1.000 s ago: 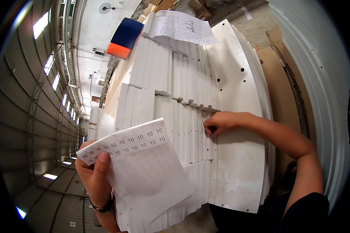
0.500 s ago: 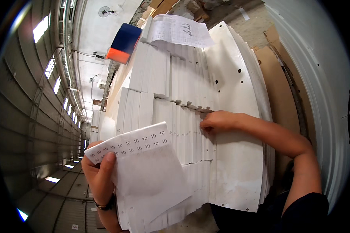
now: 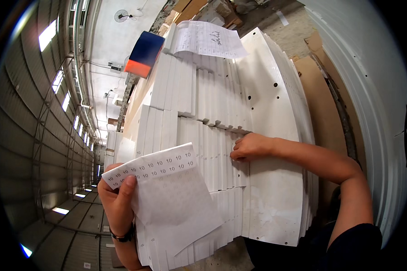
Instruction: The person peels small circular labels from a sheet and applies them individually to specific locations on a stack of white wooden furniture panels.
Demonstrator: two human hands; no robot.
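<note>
In my left hand (image 3: 118,201) is a folded white sheet of number stickers (image 3: 174,196), pinched near its upper left corner with the thumb on top. Rows of small printed numbers run along its upper edge; the lower part looks blank. My right hand (image 3: 252,147) is closed, its fingertips down against the narrow edges of white boards (image 3: 208,149) packed side by side. Whatever those fingertips may hold is hidden. Small marks form a line across the board edges to the left of this hand. Beside the boards, under my right forearm, lies a wide white panel (image 3: 276,194) with drilled holes.
A printed paper with handwriting (image 3: 208,39) lies over the far end of the boards. Next to it stands a dark blue and orange box (image 3: 144,53). Brown cardboard (image 3: 323,99) and a long white sheet-like surface (image 3: 375,90) extend along the right.
My right hand has shifted slightly left and nearer along the board edges, fingers still bent down. The sheet in my left hand has hardly moved. The whole view has tilted a little.
</note>
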